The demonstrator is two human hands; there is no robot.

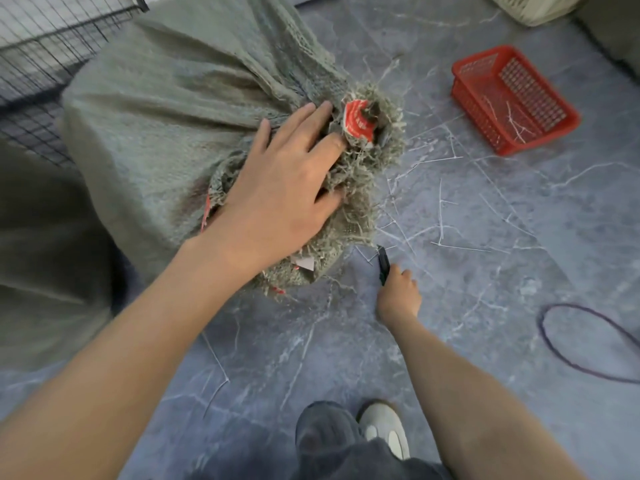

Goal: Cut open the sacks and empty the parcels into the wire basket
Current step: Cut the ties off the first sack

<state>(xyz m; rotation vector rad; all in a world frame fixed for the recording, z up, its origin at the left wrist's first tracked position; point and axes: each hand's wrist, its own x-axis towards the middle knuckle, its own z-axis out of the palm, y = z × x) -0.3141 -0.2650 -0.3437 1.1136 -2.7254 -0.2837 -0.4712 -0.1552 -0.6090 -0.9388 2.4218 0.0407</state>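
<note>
- We find the sack [166, 109] lying on the floor [485, 237], filling the upper left and centre of the frame. Its gathered neck, bound at a red tag [356, 124], is frayed but appears unopened.
- The wire basket [41, 46] stands behind it at the upper left edge.
- The left hand [277, 188] rests on the neck, fingers [304, 123] spread and nearly straight, pressing rather than gripping.
- The right hand [400, 296], lower centre, has its fingers curled round a dark knife [383, 263], whose tip lies just beside the sack's lower edge.
- We advise holding the neck taut, cutting below the tie and stroking away from the left hand, shallowly enough to spare the parcels inside.
</note>
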